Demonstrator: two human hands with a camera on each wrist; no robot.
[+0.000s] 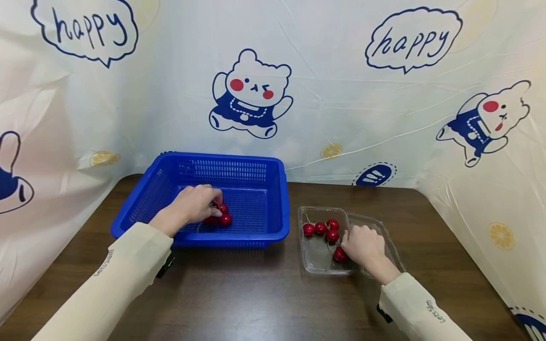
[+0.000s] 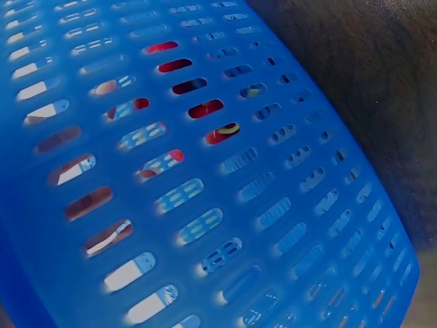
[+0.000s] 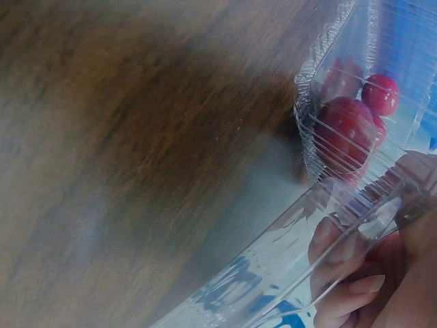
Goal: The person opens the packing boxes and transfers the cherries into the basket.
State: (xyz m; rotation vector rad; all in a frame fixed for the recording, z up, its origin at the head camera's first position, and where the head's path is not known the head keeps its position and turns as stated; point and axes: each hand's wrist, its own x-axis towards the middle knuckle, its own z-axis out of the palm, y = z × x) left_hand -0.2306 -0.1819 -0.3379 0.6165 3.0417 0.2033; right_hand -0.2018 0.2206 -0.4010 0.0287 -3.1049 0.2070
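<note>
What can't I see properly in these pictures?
Head view: how many cherries the blue basket holds; the left hand covers some.
Head view: whether the right hand grips the nearest cherry; its back hides the palm.
Left wrist view: whole cherries; the slotted wall hides most.
Head view: the leftmost drawing, cut off by the edge.

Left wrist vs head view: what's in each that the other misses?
Left wrist only: a close-up of one slotted wall of the blue basket, cherries showing red behind its slots.

Head only: the right hand, the clear plastic container and the bear drawings on the cloth.

Both: basket, cherries, brown table.
</note>
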